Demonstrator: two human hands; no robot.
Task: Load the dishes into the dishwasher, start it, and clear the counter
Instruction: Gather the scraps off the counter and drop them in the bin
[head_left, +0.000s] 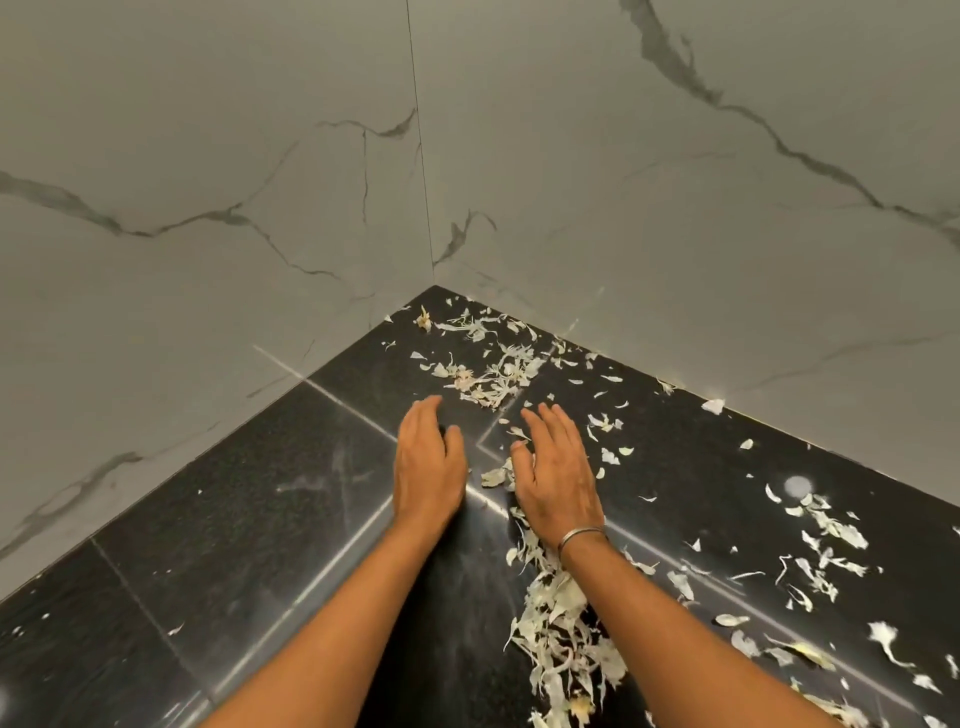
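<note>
Both hands grasp nothing: left hand (428, 462) and right hand (556, 467) spread loose-fingered over the counter (260, 519), just short of the wall corner (434, 285). We note papery peelings (498, 374) strewn outward from that corner. We judge them light, limp and best swept up by cupped palms. No container shows.

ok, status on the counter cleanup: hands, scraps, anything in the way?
Left hand open, right hand open, both over the counter. Pale scraps strewn ahead of the hands and down the right side, none held. Nothing in the way.
</note>
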